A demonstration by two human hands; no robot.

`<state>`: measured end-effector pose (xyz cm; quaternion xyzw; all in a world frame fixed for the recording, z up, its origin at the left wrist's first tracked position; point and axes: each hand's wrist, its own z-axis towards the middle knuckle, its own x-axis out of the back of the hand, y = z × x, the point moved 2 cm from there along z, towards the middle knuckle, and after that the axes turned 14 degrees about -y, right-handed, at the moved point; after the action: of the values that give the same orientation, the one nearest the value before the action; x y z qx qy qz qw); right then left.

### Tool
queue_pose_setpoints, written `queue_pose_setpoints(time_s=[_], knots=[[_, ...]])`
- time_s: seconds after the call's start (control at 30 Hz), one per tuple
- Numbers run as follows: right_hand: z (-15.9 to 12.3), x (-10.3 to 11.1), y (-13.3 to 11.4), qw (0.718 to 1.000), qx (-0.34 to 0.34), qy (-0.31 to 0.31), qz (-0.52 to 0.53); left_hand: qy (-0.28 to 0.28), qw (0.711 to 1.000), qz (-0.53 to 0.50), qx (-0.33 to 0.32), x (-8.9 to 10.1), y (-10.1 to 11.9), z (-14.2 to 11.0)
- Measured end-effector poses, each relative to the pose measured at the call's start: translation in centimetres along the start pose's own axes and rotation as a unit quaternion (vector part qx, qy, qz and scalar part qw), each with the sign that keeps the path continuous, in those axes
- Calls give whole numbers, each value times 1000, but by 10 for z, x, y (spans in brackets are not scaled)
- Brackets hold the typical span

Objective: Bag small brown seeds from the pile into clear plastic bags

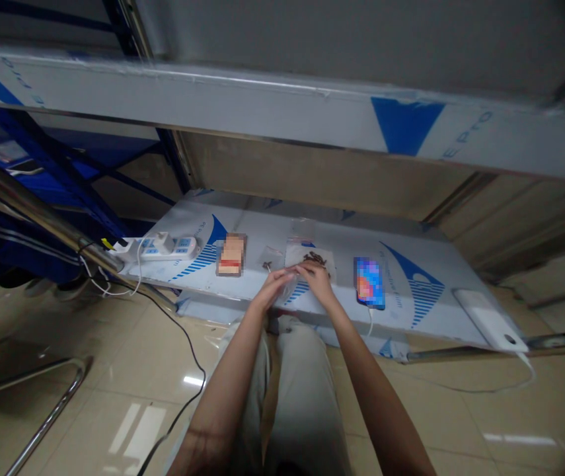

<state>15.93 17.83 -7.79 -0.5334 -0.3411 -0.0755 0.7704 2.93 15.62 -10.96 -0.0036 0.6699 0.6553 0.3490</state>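
My left hand (pixel 273 284) and my right hand (pixel 314 277) meet above the front part of the shelf. Both are closed, fingers pinched on the upper edge of a small clear plastic bag (pixel 289 291) that hangs between them. What the bag contains, if anything, is too blurred to tell. Just beyond my right hand lies a pile of small dark brown pieces (pixel 316 256), partly hidden by the fingers, on a white sheet (pixel 293 251). Left of the pile, a second small clear bag (pixel 275 252) lies flat, with a few dark pieces (pixel 267 265) at it.
A phone-like device (pixel 231 254) lies to the left, and another phone (pixel 369 283) with a white cable to the right. Power strips (pixel 170 248) (pixel 490 319) sit at both shelf ends. An upper shelf edge (pixel 272 99) crosses ahead. A black cable (pixel 190 337) trails over the floor.
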Motion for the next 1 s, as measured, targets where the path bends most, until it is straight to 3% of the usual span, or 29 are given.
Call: queue_pose_setpoints(time_s=[0.13, 0.37, 0.43, 0.57, 0.63, 0.77, 0.83, 0.9, 1.0], knots=[[-2, 6, 1, 999, 25, -29, 2, 5, 1000, -29, 0, 1, 4, -3], [-1, 13, -5, 988, 56, -139, 48, 13, 998, -47, 26, 8, -2, -6], [2, 14, -4, 987, 64, -142, 44, 6, 999, -26, 35, 10, -3, -6], [7, 8, 2, 995, 39, -79, 42, 42, 987, 147, 40, 15, -1, -9], [7, 1, 4, 995, 20, -82, 61, 75, 974, 211, 30, 19, 1, -11], [5, -10, 8, 994, -3, -76, 80, 88, 973, 214, 7, 26, 1, -14], [1, -5, 17, 997, -30, -25, 59, 84, 978, 188, 13, 29, -2, -14], [-8, 7, 30, 994, -85, 67, 6, 90, 983, 157, 22, 32, -5, -14], [-26, 27, 53, 964, -175, 167, -111, 98, 987, 128, 22, 33, -6, -13]])
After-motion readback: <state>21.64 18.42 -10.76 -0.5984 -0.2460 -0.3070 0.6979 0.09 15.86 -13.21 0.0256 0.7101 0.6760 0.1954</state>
